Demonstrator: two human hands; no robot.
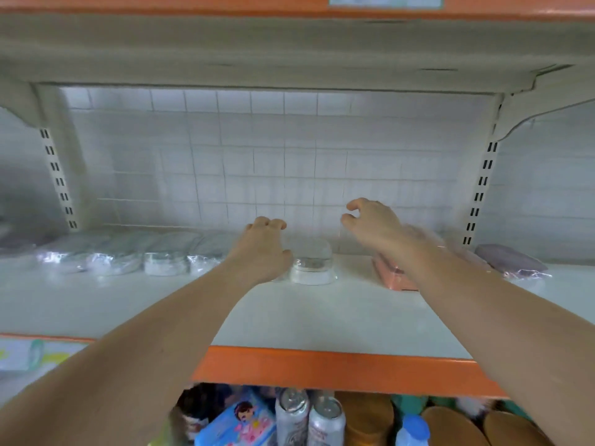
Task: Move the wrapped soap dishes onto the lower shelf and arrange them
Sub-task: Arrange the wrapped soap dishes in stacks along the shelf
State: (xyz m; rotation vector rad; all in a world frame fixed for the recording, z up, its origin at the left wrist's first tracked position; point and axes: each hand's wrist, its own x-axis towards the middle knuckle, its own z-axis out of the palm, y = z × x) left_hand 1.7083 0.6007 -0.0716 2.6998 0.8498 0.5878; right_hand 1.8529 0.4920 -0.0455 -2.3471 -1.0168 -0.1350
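Several wrapped soap dishes lie in a row along the back of the white shelf (322,320). Grey ones (128,255) overlap at the left, a white one (312,265) sits in the middle, a pink one (391,275) lies to its right, and a mauve one (512,260) is at the far right. My left hand (262,249) rests palm down just left of the white dish, fingers curled, and part of a wrapped dish is hidden under it. My right hand (370,225) hovers above the gap between the white and pink dishes, fingers apart and empty.
An upper shelf with an orange edge (289,8) overhangs closely. Slotted uprights (58,178) (481,185) stand at both sides before a tiled back wall. Below the orange front lip (338,368) are cans (309,420), a blue packet (238,423) and brown lids (450,426).
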